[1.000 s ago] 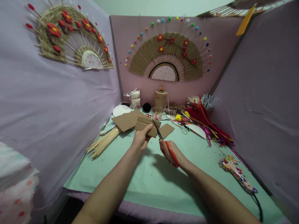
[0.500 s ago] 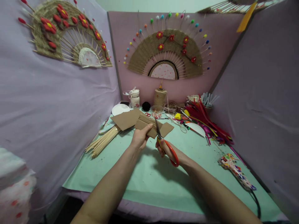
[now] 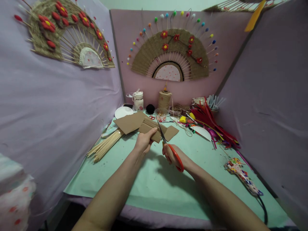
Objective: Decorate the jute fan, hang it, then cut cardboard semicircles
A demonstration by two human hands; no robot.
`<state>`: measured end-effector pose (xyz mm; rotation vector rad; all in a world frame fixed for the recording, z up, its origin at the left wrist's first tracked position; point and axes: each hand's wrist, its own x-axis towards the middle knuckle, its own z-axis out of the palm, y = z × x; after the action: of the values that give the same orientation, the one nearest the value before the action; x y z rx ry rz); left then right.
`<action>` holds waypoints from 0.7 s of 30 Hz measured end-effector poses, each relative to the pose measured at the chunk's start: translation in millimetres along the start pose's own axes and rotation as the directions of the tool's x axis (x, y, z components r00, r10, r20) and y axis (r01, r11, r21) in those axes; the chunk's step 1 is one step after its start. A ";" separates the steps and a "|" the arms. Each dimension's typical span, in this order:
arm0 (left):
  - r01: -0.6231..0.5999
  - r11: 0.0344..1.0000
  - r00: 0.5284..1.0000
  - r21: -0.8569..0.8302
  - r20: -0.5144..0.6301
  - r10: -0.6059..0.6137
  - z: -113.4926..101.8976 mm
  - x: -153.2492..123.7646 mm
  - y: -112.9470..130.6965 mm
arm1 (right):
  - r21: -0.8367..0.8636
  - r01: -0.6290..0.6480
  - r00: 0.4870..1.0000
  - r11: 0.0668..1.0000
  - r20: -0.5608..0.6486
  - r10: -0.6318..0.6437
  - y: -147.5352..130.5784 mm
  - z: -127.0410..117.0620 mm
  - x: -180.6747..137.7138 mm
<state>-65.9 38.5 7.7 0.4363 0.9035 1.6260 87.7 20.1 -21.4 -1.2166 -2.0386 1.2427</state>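
Note:
My left hand (image 3: 144, 140) grips a small piece of brown cardboard (image 3: 156, 136), thumb on top. My right hand (image 3: 171, 152) is closed round the red-orange handles of a pair of scissors (image 3: 176, 158). The dark blades point up and away, at the right edge of the held cardboard, and look nearly together. A larger cardboard sheet (image 3: 130, 122) lies behind my left hand, partly over a bundle of thin wooden sticks (image 3: 106, 147). Just beyond the blades, to the right, is another cardboard scrap (image 3: 172, 132).
A twine spool (image 3: 165, 100), a white bottle (image 3: 138, 101) and a black yarn ball (image 3: 150, 109) stand at the back. Red pipe cleaners (image 3: 211, 123) and a white half disc (image 3: 201, 132) lie right. A patterned glue gun (image 3: 244, 178) with a cord rests near the right edge.
The scissor blades have come closer together and their tips have swung slightly left along the cardboard's edge. My left hand keeps its hold. The view has shifted a little.

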 end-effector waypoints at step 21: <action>0.017 0.999 0.995 -0.029 0.099 -0.014 -7.0 5.7 1.6 | 0.031 -0.131 0.989 0.991 -0.067 0.133 -13.5 1.1 -1.6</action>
<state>-73.4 41.5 3.4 0.4833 0.8052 1.5875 81.6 15.5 -10.0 -1.3822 -1.9129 1.2649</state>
